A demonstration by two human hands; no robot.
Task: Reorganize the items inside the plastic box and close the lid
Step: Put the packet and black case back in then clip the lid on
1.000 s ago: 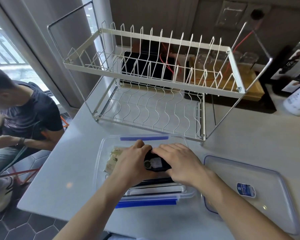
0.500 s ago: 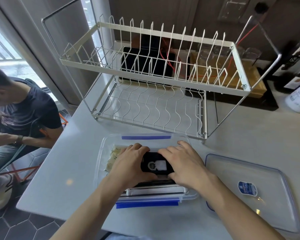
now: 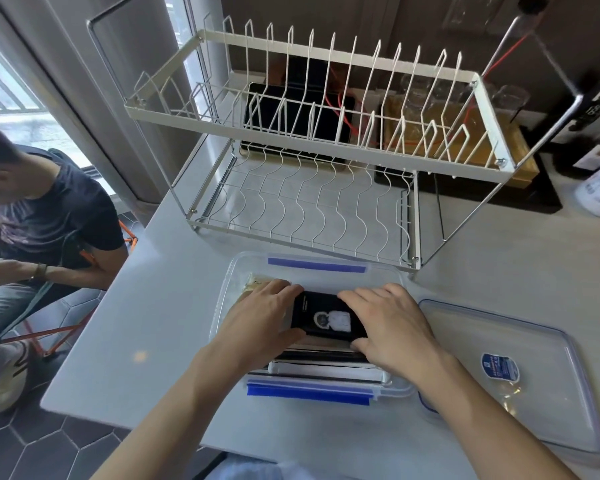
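Both my hands have slid apart, left hand [image 3: 257,320] and right hand [image 3: 392,327] pressing the black card [image 3: 328,318] flat, lengthwise in the plastic box [image 3: 222,306]; lid [image 3: 551,393] lies right, nearer my right hand.

left hand [image 3: 257,322] and right hand [image 3: 394,327] covering most of the plastic box's [image 3: 222,299] contents, label on black packet [image 3: 329,318] too small to read, seated person [image 3: 42,216] cut off at left edge
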